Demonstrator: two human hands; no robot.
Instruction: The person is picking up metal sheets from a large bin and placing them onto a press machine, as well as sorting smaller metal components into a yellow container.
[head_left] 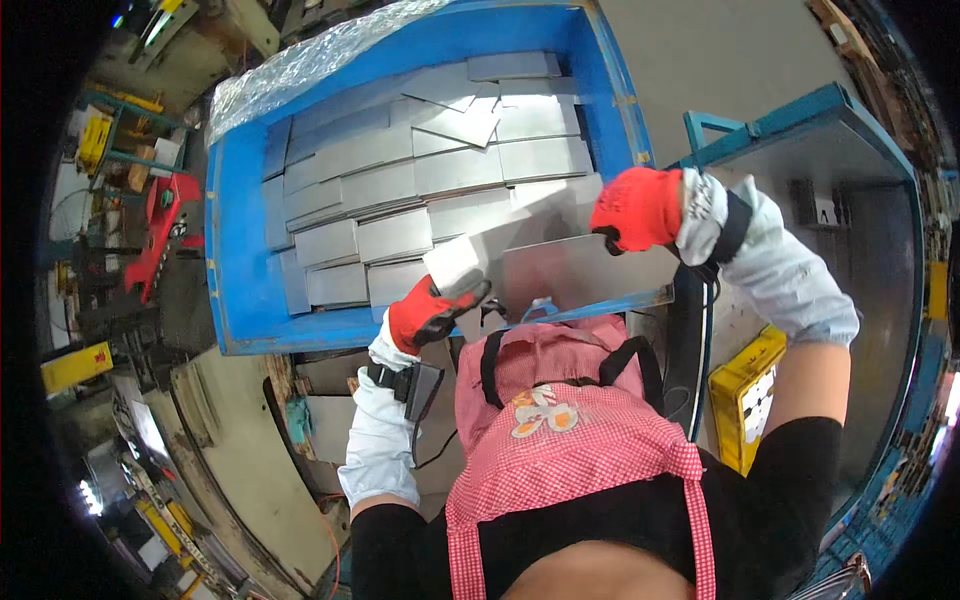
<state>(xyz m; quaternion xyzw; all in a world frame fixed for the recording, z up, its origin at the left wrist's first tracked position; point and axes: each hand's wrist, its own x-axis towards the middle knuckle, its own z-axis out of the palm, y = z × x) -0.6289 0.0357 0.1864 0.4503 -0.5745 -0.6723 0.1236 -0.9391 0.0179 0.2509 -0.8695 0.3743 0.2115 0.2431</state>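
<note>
My left hand (pixel 425 316), in a red glove with a dark palm, is closed on the near left corner of a flat grey metal plate (pixel 455 262). My right hand (pixel 637 208), gloved the same way, is bent over the far right edge of a metal plate (pixel 590 270) just above the near rim of a blue bin (pixel 232 270). The two plates overlap, and I cannot tell whether they are joined. Inside the bin lie rows of overlapping metal plates (pixel 385 180), with a few loose ones askew on top.
Clear plastic wrap (pixel 300 75) covers the bin's far left rim. To the right stands a teal-edged metal cart (pixel 870 180) with a yellow box (pixel 745 390) in it. A red metal part (pixel 160 235) and machinery are at the left.
</note>
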